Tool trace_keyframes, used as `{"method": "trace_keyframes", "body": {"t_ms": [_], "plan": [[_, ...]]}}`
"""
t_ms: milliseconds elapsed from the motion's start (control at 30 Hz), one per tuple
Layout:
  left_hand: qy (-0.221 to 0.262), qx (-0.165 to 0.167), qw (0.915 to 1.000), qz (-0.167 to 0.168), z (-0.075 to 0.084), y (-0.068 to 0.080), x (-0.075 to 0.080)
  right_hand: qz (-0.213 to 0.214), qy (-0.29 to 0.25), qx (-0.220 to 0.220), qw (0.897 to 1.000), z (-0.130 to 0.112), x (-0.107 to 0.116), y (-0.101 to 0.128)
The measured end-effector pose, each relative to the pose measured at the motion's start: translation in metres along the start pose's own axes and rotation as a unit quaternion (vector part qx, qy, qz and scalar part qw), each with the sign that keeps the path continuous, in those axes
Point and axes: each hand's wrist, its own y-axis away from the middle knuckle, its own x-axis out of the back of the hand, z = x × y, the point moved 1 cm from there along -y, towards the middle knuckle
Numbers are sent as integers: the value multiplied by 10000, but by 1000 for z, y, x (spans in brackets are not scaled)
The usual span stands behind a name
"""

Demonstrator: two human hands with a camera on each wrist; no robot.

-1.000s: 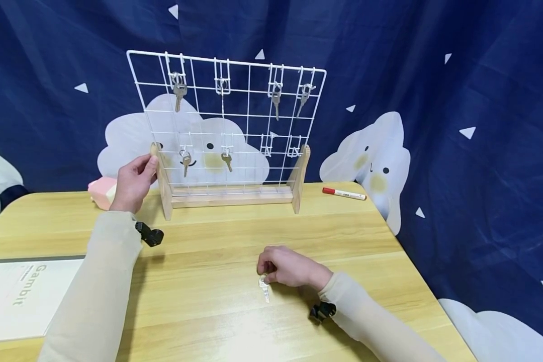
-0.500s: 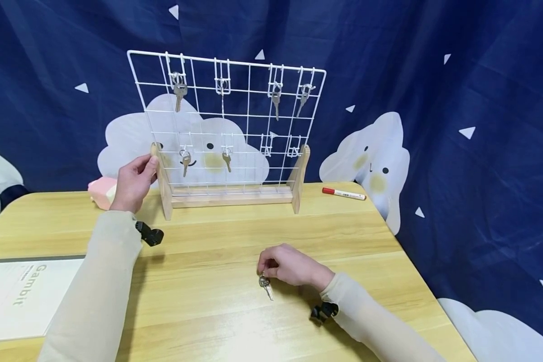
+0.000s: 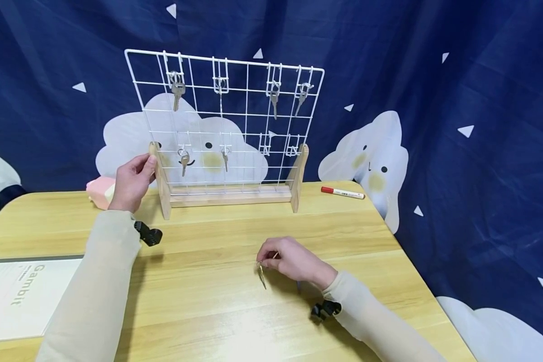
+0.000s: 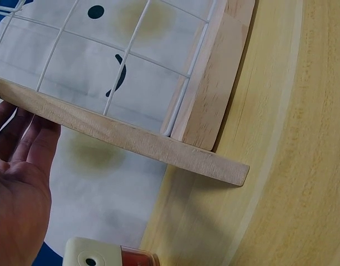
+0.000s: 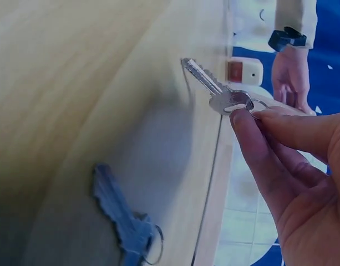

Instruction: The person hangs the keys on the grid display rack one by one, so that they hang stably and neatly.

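My right hand (image 3: 291, 259) pinches a silver key (image 5: 217, 91) by its small ring between thumb and fingertips. The key hangs tip down over the table in the head view, seen almost edge-on. Another key (image 5: 122, 219) with a ring lies on the tabletop below that hand, mostly hidden by it in the head view. My left hand (image 3: 133, 182) grips the left wooden upright (image 3: 164, 188) of a rack, its fingers behind the wood in the left wrist view. The rack's white wire grid (image 3: 247, 103) carries several hanging keys, including one at the upper left (image 3: 178, 93).
Two more wire hooks (image 3: 292, 150) sit at the grid's lower right. A red-capped marker (image 3: 342, 192) lies right of the rack. Behind my left hand stands a pink and cream box-like object (image 3: 101, 192). A white "Gambit" booklet (image 3: 24, 299) lies at the left.
My right hand has lifted the key by its ring from the tabletop and moved slightly away from me; the key has swung edge-on. My left hand stays on the upright.
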Motion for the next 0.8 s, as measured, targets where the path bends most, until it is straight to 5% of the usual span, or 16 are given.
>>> {"method": "trace_keyframes", "body": {"t_ms": [800], "plan": [[218, 120, 9997, 24, -3, -3, 1, 1113, -459, -142, 9926, -6, 25, -6]]}}
